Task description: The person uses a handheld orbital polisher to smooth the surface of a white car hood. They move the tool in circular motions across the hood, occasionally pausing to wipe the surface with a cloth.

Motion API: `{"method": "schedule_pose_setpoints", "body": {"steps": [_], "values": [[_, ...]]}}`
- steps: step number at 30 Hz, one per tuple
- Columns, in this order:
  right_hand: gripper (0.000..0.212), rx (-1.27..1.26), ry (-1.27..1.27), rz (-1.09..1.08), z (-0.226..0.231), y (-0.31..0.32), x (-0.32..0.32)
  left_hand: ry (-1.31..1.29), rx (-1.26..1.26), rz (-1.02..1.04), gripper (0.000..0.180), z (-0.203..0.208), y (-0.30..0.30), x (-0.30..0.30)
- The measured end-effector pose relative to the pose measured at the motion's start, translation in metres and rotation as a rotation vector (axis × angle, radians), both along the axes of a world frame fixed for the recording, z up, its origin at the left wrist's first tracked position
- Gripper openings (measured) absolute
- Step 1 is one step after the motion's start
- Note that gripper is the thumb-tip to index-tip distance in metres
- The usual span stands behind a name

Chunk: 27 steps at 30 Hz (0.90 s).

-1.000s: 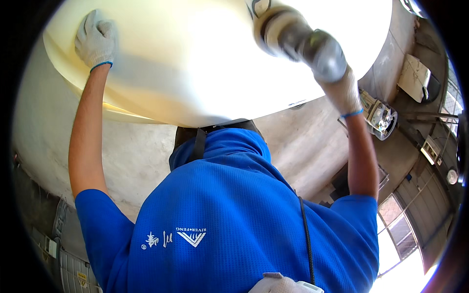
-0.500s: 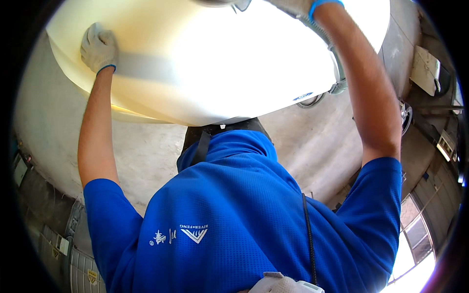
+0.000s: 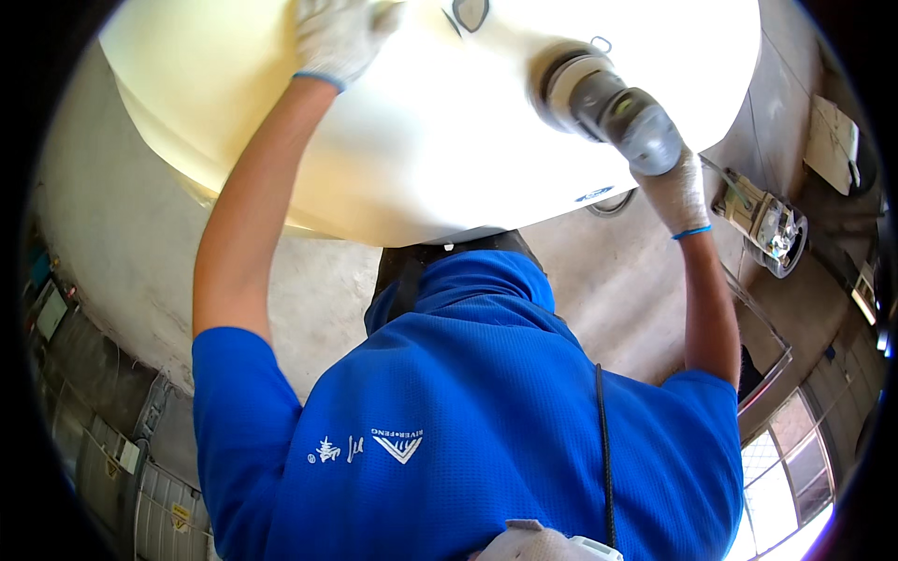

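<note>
My right hand (image 3: 675, 187), in a pale knit glove, grips the rear of a grey and black power sander (image 3: 599, 101). Its round head is tilted against a large cream-white curved panel (image 3: 402, 178), which looks like a car bonnet. My gloved left hand (image 3: 339, 42) lies on the panel further left, thumb apart and nothing visible in it. Motion blurs this hand, and the top edge of the picture cuts off its fingertips. A small blue oval badge (image 3: 593, 194) sits near the panel's lower right edge.
A dark-outlined grey patch (image 3: 470, 13) shows on the panel between my hands. To the right stands a machine with a clear round part (image 3: 772, 229) on the grey concrete floor (image 3: 599, 271). Beyond it leans a pale board (image 3: 831, 145). Window panes (image 3: 790, 458) are lower right.
My left hand has slid right and away from me across the panel. My right hand has come down toward me, bringing the sander, mostly out of the picture before, into full view.
</note>
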State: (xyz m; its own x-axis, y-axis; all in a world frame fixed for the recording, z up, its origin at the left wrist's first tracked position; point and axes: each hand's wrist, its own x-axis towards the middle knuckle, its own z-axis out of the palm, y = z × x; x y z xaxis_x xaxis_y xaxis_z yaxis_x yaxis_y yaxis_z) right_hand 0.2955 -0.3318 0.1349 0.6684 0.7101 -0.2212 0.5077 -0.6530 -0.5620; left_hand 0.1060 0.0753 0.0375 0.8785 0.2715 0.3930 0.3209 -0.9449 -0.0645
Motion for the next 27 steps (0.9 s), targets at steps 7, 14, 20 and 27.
{"method": "schedule_pose_setpoints", "body": {"steps": [7,14,20,27], "values": [[0.033,-0.078,0.035,-0.221,0.016,0.037,0.075,0.06,-0.163,-0.039,0.083,0.02,-0.078,0.069],[0.05,-0.001,0.034,-0.199,-0.01,0.021,0.16,0.168,-0.309,-0.251,0.091,-0.022,-0.128,-0.02],[0.046,0.057,-0.015,-0.178,-0.031,-0.003,0.192,0.1,-0.161,-0.105,0.095,0.009,-0.063,0.037],[0.05,0.04,-0.03,-0.154,-0.037,-0.008,0.198,0.233,-0.139,-0.285,0.098,0.015,-0.069,0.038]]}}
